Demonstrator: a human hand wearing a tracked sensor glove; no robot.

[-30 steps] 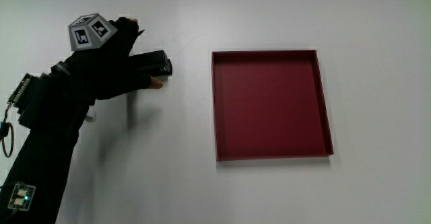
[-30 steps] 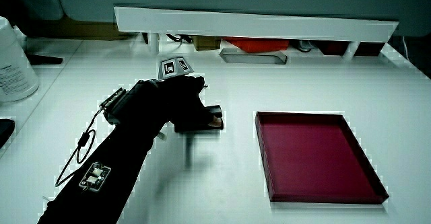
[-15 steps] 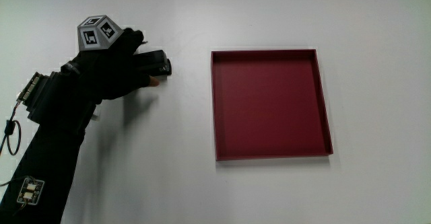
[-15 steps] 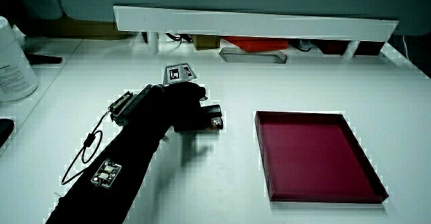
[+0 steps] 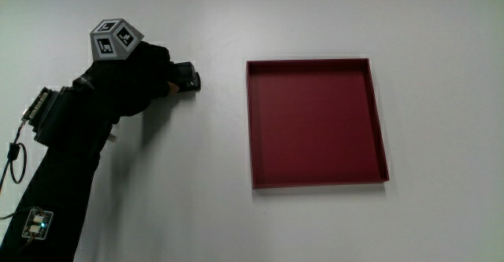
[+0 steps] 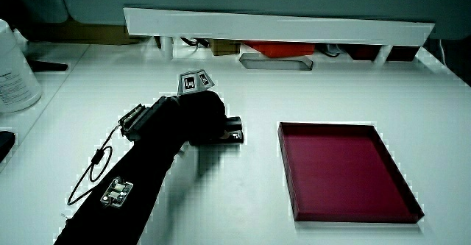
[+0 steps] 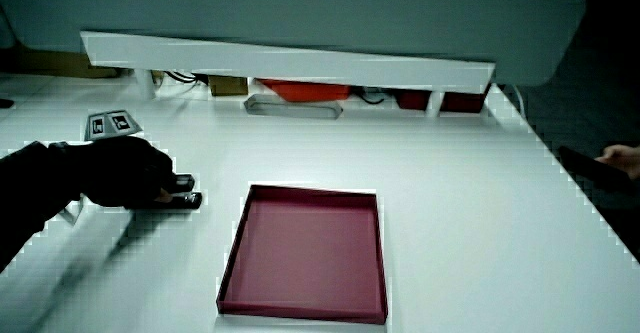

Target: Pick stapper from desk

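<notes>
A black stapler (image 5: 187,77) lies on the white table beside the dark red tray (image 5: 316,122); only its end nearest the tray shows. The gloved hand (image 5: 140,77) covers the rest of it, fingers curled around its body. The patterned cube (image 5: 115,38) sits on the back of the hand. In both side views the stapler (image 6: 234,129) (image 7: 184,192) pokes out from under the hand (image 6: 197,117) (image 7: 125,170) and rests low on the table.
The shallow red tray (image 6: 346,173) holds nothing. A low white partition (image 6: 280,26) runs along the table's edge farthest from the person, with a red object (image 6: 277,48) under it. A white bottle (image 6: 15,70) stands near the table's corner.
The hand has come down lower over the stapler and its fingers have curled tighter, hiding more of it. The stapler stays in the same spot.
</notes>
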